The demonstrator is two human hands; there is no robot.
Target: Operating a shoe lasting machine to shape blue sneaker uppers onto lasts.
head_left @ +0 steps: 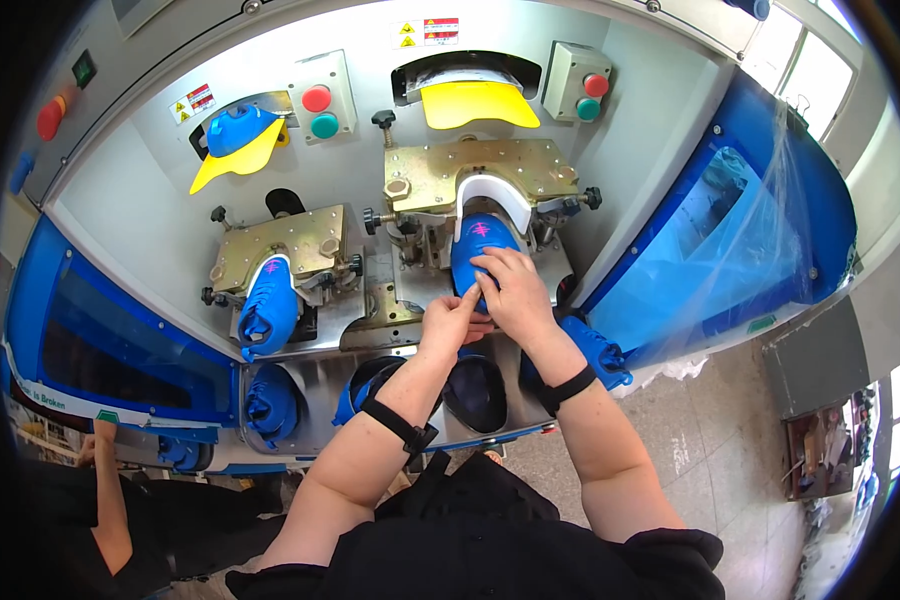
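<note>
A blue shoe upper (482, 234) with a pink mark sits toe-first against a white U-shaped pad (500, 192) in the right-hand clamp of the machine. My left hand (452, 322) grips its near end, the fingers curled around the lower edge. From the other side my right hand (515, 292) holds it, fingers bent over the top. Both hands meet at the near part of the upper and hide it. Another blue laced upper (268, 308) is set in the left-hand clamp (280, 240), untouched by my hands.
Below the clamps, a metal tray (315, 428) holds several blue shoe pieces, among them a laced upper (272, 402). Button boxes with red and green buttons flank a yellow flap (480, 104). Blue-framed side panels (710, 260) stand either side. A co-worker's arm (110, 490) shows at lower left.
</note>
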